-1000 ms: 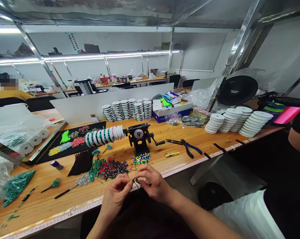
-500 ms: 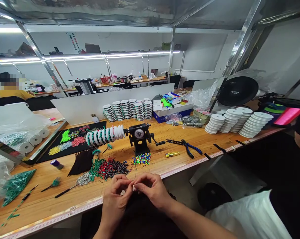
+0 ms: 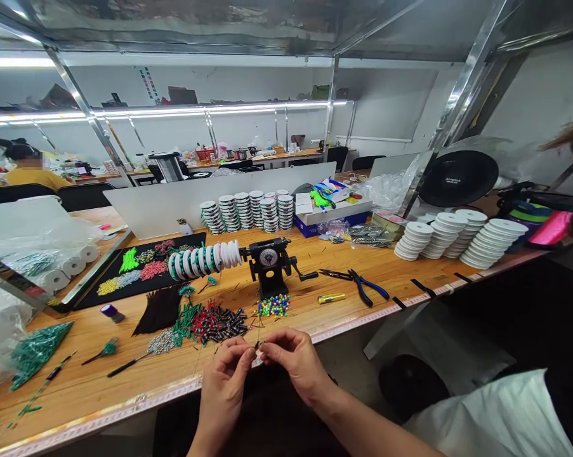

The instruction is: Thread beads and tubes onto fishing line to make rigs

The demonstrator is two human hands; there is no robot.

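My left hand (image 3: 226, 377) and my right hand (image 3: 296, 364) meet fingertip to fingertip just past the table's front edge. Both are pinched around something tiny and dark at the fingertips, too small to name; a thin line rises from it. Just beyond them lie colourful beads (image 3: 273, 305) and a heap of black, red and green small tubes (image 3: 218, 322). A black hand-crank winder (image 3: 270, 263) stands behind the beads, with a row of white spools (image 3: 205, 260) on its shaft.
Blue-handled pliers (image 3: 366, 289) and a yellow tube (image 3: 331, 298) lie right of the winder. Stacks of white spools (image 3: 493, 242) stand at the right. A black mat (image 3: 119, 263) holds coloured piles. A person in yellow (image 3: 36, 178) sits far left; another's white clothing (image 3: 495, 412) shows lower right.
The pale bits seen at my fingers are no longer visible, and a tiny dark piece shows there now. My left thumb has straightened upward. The view has shifted slightly; the person at right has moved.
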